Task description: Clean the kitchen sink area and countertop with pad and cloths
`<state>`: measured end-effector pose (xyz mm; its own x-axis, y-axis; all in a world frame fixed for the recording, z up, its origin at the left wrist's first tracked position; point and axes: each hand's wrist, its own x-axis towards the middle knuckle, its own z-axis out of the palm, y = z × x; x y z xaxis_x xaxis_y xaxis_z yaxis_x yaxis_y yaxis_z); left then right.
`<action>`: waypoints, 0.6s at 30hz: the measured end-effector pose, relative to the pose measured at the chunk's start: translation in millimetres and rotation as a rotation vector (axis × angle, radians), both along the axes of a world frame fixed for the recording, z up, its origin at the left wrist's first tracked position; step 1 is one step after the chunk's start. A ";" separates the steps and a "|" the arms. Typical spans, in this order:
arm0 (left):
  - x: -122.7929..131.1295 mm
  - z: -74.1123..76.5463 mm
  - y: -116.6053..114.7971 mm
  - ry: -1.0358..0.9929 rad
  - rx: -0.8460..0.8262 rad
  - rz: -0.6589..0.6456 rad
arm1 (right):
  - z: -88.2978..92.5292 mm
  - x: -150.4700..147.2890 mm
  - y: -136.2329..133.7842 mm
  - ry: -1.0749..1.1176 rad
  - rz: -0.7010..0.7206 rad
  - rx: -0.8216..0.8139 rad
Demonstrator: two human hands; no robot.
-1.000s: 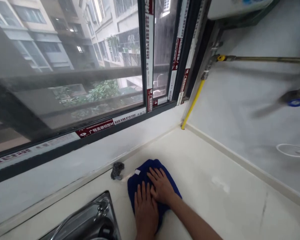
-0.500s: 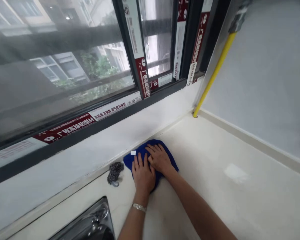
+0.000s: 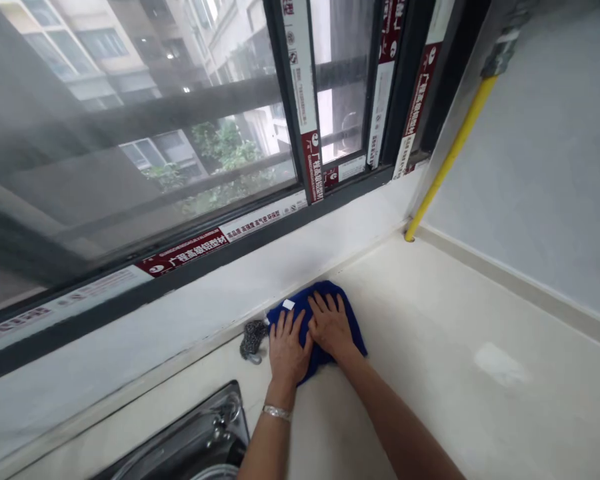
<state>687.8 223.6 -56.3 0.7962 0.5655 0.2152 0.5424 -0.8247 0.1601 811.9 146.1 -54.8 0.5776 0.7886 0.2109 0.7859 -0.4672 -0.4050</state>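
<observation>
A blue cloth (image 3: 353, 327) with a small white tag (image 3: 289, 305) lies spread on the pale countertop (image 3: 445, 320), close to the foot of the window wall. Both palms are down on it. My left hand (image 3: 287, 350), with a silver bracelet (image 3: 277, 412) at the wrist, rests flat on the cloth's left part, fingers spread. On its middle lies my right hand (image 3: 331, 325), fingers also stretched out, its thumb side close to the left hand. Just left of the cloth sits a dark grey mesh scrubber (image 3: 253, 339) with a pale loop.
A shiny metal sink (image 3: 200, 433) is set in the counter at lower left. The dark window frame (image 3: 260, 223) runs along the back. At the far corner a yellow pipe (image 3: 450, 160) rises from the counter beside the grey wall (image 3: 555, 153).
The camera view has shifted, so the surroundings appear farther right. Against the counter, my hands have slid a little left, toward the scrubber and sink; the left hand's fingers now lie below the tag.
</observation>
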 end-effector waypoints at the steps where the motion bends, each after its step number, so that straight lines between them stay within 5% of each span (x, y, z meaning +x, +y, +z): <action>1: -5.4 -0.8 1.5 -0.010 0.007 0.006 | 0.0 -5.1 1.7 -0.003 0.000 -0.001; 12: -69.0 -11.8 1.2 -0.018 0.097 0.160 | 2.4 -57.7 18.2 0.026 0.175 -0.020; 18: -73.3 -12.9 0.7 0.009 0.175 0.209 | 2.9 -62.6 24.1 0.064 0.161 0.065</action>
